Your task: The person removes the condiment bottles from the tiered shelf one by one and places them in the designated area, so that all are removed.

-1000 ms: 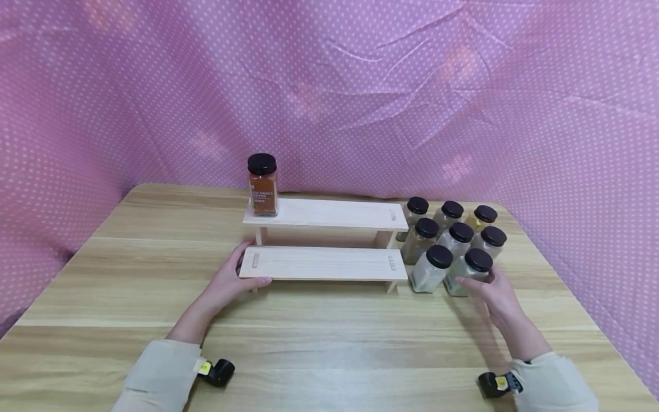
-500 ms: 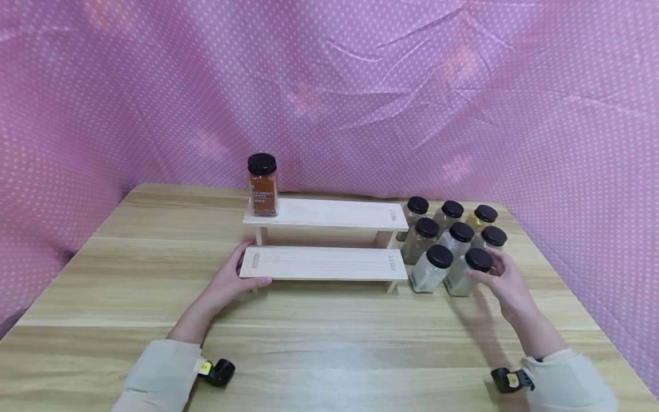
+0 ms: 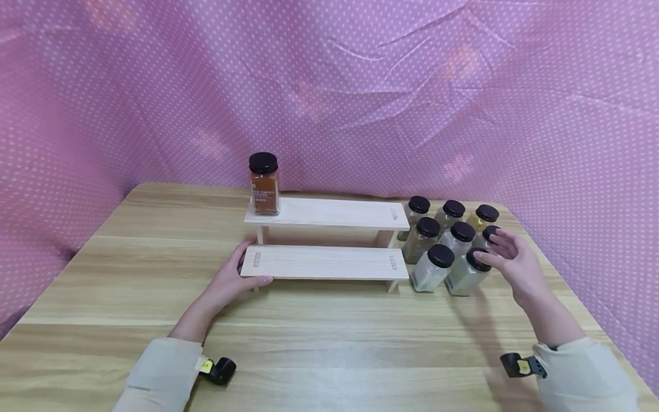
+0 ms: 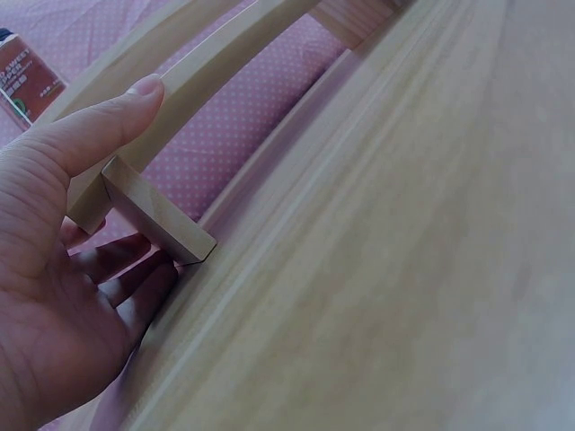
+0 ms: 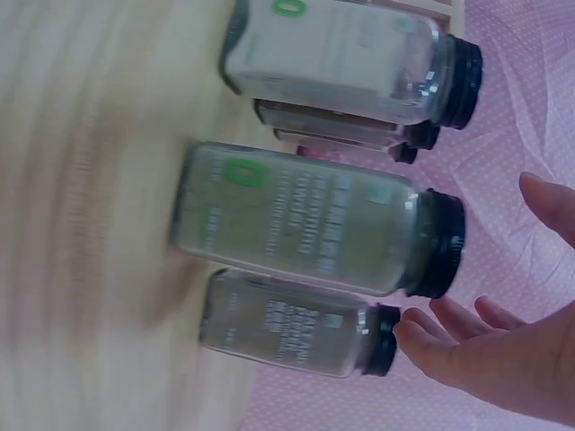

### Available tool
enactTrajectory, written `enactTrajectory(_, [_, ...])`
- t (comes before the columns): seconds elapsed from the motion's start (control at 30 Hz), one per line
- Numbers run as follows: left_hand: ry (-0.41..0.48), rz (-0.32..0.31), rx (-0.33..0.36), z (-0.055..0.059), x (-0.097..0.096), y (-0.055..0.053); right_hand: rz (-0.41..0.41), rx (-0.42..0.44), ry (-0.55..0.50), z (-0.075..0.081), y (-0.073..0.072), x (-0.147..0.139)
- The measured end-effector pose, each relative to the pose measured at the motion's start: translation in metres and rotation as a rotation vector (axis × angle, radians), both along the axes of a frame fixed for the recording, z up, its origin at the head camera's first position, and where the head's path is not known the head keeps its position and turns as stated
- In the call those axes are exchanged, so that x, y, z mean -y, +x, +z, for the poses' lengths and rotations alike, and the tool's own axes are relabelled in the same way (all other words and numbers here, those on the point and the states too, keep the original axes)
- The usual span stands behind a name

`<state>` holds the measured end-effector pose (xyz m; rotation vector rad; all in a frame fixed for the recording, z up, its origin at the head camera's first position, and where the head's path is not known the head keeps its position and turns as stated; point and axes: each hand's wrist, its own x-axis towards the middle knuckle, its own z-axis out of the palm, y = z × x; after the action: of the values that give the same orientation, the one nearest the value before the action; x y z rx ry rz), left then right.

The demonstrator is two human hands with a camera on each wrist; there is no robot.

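My left hand [image 3: 226,277] grips the left end of a two-tier wooden spice rack [image 3: 324,263]. The thumb lies on the lower tier's front edge; the fingers reach behind its leg [image 4: 157,211]. On the upper tier's left end stands a red sweet pepper jar [image 3: 265,194] with a black lid. My right hand [image 3: 522,269] is raised at the right side of the jar group, holding nothing. Its thumb overlaps the lid of the front right spice jar [image 5: 296,220] in the head view. The fingertips are right at the lid of the jar behind [image 5: 287,323].
Several black-lidded spice jars stand in rows close to the rack's right end, among them a front jar with white contents [image 3: 429,272] and a yellow one [image 3: 481,217] at the back. A pink dotted cloth [image 3: 329,103] hangs behind the wooden table [image 3: 309,343].
My right hand has moved off the side of the front right jar, up and to the right, toward the lid of the jar behind. The left hand has stayed on the rack.
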<state>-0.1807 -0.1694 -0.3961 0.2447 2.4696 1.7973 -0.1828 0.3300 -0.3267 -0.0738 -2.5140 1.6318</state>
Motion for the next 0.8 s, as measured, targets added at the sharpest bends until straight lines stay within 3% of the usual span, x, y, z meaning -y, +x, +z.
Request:
enactTrajectory(0.07, [0.002, -0.002, 0.0, 0.0, 0.0, 0.0, 0.003, 0.015, 0.064, 0.013, 0.003, 0.008])
enactTrajectory(0.27, [-0.011, 0.001, -0.005, -0.004, 0.003, -0.003, 0.022, 0.013, 0.083, 0.043, 0.007, 0.032])
enactTrajectory(0.5, [-0.001, -0.001, -0.001, -0.004, 0.002, -0.002, 0.063, -0.032, 0.045, 0.055, -0.002, 0.05])
enactTrajectory(0.8, [0.003, 0.001, -0.004, -0.006, 0.002, -0.003, 0.067, -0.02, -0.028, 0.067, -0.013, 0.079])
